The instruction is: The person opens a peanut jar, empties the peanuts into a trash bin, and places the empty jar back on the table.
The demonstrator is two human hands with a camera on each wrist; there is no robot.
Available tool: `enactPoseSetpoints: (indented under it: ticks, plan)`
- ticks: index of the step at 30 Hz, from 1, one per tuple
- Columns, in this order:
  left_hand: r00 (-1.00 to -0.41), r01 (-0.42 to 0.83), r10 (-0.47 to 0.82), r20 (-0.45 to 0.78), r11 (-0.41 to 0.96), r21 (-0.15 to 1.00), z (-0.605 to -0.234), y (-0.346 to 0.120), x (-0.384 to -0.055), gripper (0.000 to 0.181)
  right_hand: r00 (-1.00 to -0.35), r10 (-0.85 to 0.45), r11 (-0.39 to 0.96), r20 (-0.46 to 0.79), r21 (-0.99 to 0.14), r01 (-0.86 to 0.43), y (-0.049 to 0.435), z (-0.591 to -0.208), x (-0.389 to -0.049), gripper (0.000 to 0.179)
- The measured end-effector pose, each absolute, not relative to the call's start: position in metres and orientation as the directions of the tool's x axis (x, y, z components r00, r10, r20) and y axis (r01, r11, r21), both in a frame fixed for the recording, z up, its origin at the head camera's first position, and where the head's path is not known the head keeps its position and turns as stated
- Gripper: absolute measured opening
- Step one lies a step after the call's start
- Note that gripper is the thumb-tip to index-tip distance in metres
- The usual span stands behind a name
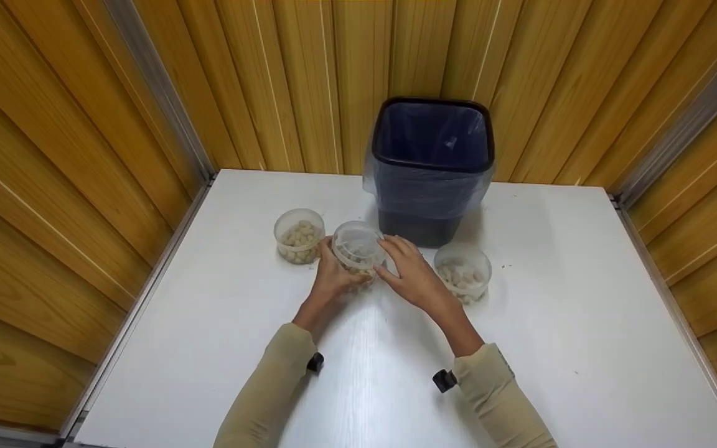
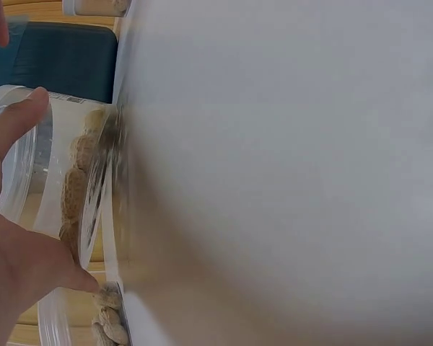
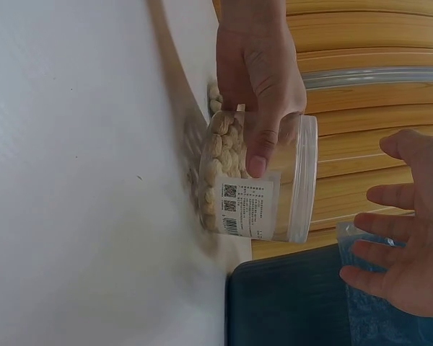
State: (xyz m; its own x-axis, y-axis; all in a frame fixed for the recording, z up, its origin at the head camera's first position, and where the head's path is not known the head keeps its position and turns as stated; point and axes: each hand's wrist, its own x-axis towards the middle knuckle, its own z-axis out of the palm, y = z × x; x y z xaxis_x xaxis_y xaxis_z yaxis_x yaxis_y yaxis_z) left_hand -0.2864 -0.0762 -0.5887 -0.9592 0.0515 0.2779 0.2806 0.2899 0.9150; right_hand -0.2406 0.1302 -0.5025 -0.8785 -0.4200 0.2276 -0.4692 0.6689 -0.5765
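A clear round plastic jar (image 1: 357, 241) of unshelled peanuts (image 2: 73, 194) is gripped by my left hand (image 1: 335, 277), with the thumb along its wall. Its base hovers just over the white tabletop and it leans a little. In the right wrist view a printed label (image 3: 247, 207) shows on its side and a clear lid (image 3: 303, 180) caps its top. My right hand (image 1: 417, 279) is beside the lid, fingers spread and slightly bent. The right wrist view shows a gap between those fingers (image 3: 386, 225) and the lid.
A second jar of peanuts (image 1: 299, 239) stands to the left, a third (image 1: 462, 277) to the right. Behind the hands a dark bin (image 1: 424, 208) with a clear liner stands against the wood-patterned wall (image 1: 302, 93). Small crumbs (image 1: 506, 266) dot the white table (image 1: 209, 348).
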Motion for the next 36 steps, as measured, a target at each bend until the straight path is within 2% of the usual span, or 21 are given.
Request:
enactPoseSetpoints:
  ticks: [7, 16, 20, 36]
  plan:
    - [-0.954, 0.292, 0.038, 0.297, 0.346, 0.892, -0.587, -0.080, -0.283, 0.123, -0.878, -0.420, 0.667, 0.229, -0.578, -0.470, 0.132, -0.502, -0.242, 0.058]
    - [-0.925, 0.376, 0.067, 0.374, 0.306, 0.874, -0.578, -0.078, -0.274, 0.121, -0.881, -0.385, 0.656, 0.276, -0.589, -0.472, 0.140, -0.499, -0.248, 0.057]
    - [-0.913, 0.403, 0.087, 0.398, 0.331, 0.853, -0.570, -0.075, -0.269, 0.121, -0.871, -0.402, 0.655, 0.281, -0.577, -0.488, 0.141, -0.497, -0.249, 0.059]
    - [-0.871, 0.490, 0.187, 0.455, 0.396, 0.776, -0.537, -0.068, -0.247, 0.119, -0.845, -0.490, 0.702, 0.217, -0.476, -0.529, 0.140, -0.467, -0.253, 0.090]
